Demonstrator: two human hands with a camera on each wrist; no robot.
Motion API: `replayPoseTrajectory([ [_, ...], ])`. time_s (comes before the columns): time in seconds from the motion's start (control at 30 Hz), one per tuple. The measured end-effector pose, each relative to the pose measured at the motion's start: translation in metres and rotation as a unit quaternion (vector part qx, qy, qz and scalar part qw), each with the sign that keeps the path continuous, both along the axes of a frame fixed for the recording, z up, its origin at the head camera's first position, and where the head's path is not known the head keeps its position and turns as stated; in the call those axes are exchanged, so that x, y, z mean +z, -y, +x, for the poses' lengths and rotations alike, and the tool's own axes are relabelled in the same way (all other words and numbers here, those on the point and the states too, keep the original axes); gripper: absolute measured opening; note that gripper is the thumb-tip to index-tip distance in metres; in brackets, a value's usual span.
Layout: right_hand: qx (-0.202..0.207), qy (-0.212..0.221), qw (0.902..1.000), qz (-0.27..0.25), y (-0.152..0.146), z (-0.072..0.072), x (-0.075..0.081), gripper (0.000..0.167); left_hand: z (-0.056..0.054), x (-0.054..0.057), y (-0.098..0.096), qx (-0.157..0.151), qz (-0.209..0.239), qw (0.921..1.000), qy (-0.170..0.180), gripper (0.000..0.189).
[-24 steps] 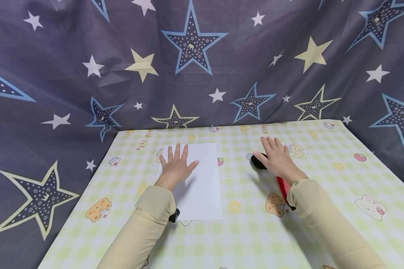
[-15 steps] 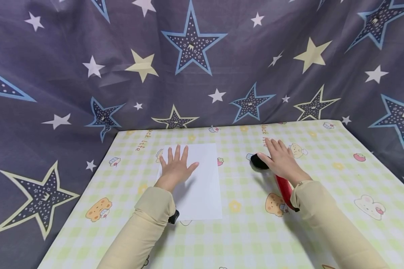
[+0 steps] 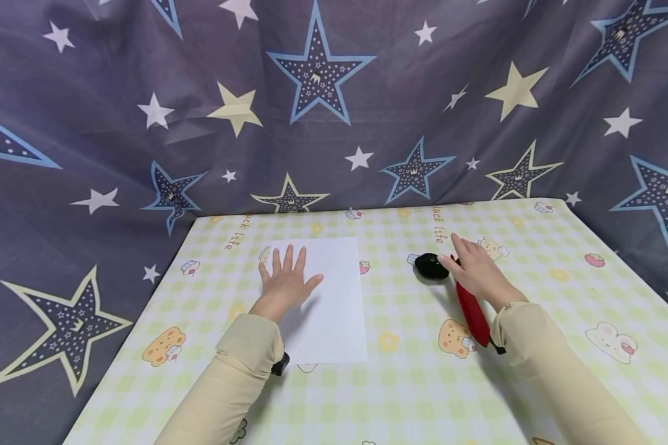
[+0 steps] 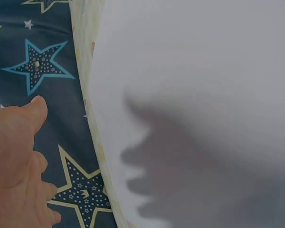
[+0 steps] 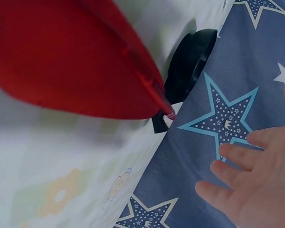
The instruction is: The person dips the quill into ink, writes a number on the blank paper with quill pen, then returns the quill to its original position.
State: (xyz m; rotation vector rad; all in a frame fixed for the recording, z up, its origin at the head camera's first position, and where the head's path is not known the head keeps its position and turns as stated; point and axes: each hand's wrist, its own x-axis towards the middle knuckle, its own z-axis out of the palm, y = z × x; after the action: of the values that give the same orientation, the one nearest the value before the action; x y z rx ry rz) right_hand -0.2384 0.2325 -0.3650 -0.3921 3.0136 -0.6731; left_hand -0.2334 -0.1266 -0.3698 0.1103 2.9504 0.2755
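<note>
My left hand (image 3: 283,288) hovers over a white sheet of paper (image 3: 336,309), palm down with fingers spread. In the left wrist view its shadow falls on the paper (image 4: 204,52), apart from the hand (image 4: 19,161). My right hand (image 3: 477,270) hangs with fingers extended above a long red object (image 3: 472,312). A black rounded piece (image 3: 431,266) lies by the thumb, at the red object's far end. From the right wrist, the red object (image 5: 66,61) looks broad and leaf-like with a raised spine, and the black piece (image 5: 190,61) looks cup-shaped. The right fingers (image 5: 237,175) hold nothing.
A green-and-white checked cloth (image 3: 395,395) with cartoon prints covers the table. Behind it and to the sides hangs a dark curtain (image 3: 334,154) patterned with stars. A small black device (image 3: 280,364) shows under the left wrist.
My right hand has shifted rightward and slightly nearer, uncovering more of the red object and black piece. The left hand has drifted a little left and nearer.
</note>
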Motion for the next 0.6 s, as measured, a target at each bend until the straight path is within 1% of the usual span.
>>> replayPoseTrajectory([
  [0.1,-0.006,0.012,0.9999,-0.009,-0.003,0.001,-0.001,0.077,0.001,-0.001,0.002,0.001,0.004,1.0,0.005,0.075],
  [0.37,-0.031,0.051,0.998,-0.019,-0.007,0.002,-0.002,0.082,0.004,-0.005,0.008,-0.001,0.002,1.0,0.002,0.075],
  [0.47,-0.036,0.057,0.9976,-0.016,-0.009,0.002,-0.004,0.082,0.005,-0.008,0.012,-0.001,0.004,1.0,0.001,0.074],
  [0.6,-0.037,0.054,0.9978,-0.009,-0.01,0.003,-0.007,0.08,0.007,-0.012,0.018,-0.002,0.002,1.0,-0.003,0.074],
])
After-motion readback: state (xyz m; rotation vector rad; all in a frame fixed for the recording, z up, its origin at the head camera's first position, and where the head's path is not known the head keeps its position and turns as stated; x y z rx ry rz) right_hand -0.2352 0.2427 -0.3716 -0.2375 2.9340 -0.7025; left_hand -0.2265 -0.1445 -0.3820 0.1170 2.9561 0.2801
